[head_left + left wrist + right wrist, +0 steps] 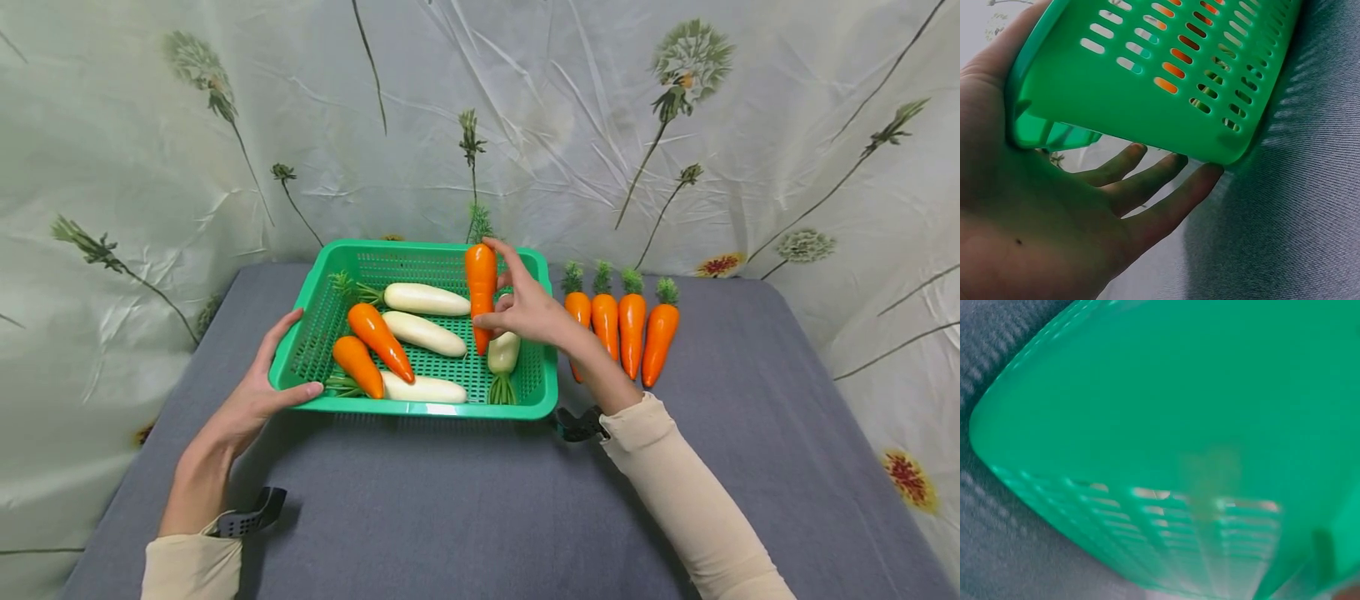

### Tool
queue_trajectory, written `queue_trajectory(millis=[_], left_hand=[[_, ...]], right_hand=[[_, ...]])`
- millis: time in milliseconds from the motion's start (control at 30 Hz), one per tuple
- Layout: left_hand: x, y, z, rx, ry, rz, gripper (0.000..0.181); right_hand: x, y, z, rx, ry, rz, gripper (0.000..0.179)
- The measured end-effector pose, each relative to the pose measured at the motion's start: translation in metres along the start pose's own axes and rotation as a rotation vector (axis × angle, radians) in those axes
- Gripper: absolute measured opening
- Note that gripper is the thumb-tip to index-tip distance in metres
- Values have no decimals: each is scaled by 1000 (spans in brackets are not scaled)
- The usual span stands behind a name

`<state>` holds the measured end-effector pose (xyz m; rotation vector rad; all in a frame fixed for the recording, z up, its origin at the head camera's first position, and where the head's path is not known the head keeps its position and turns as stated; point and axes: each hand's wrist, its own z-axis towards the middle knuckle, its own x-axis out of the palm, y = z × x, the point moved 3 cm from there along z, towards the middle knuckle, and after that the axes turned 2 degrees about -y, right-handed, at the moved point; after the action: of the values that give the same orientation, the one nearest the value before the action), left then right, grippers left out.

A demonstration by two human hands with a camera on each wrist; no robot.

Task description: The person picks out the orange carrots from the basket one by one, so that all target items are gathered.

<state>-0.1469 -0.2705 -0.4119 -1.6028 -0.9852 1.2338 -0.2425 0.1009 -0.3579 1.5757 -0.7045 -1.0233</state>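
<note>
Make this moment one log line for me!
left hand: grips green basket | right hand: holds carrot over basket | table: four carrots beside basket

No text or numbers can be read.

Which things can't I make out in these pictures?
Head: part of the rightmost white radish in the green basket, behind the right hand.
Head: part of the row's leftmost carrot, behind the right forearm.
Left wrist: most basket contents, behind its slotted wall.
Right wrist: the held carrot, not visible; the blurred basket wall fills most of the frame.
</note>
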Motion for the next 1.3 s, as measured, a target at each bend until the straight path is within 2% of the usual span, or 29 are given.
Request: queue_trajectory(millis=[700,933,1300], left_hand=[[-7,-7,5,-20,43,84,110],[-10,-9,7,2,54,128,114],[-12,-11,6,27,72,168,117]], right_hand=[[-35,1,-20,-55,-125,-57,110],[-50,-1,-29,-80,-151,-72,108],[-72,-8,-45,-30,-199,-78,104]])
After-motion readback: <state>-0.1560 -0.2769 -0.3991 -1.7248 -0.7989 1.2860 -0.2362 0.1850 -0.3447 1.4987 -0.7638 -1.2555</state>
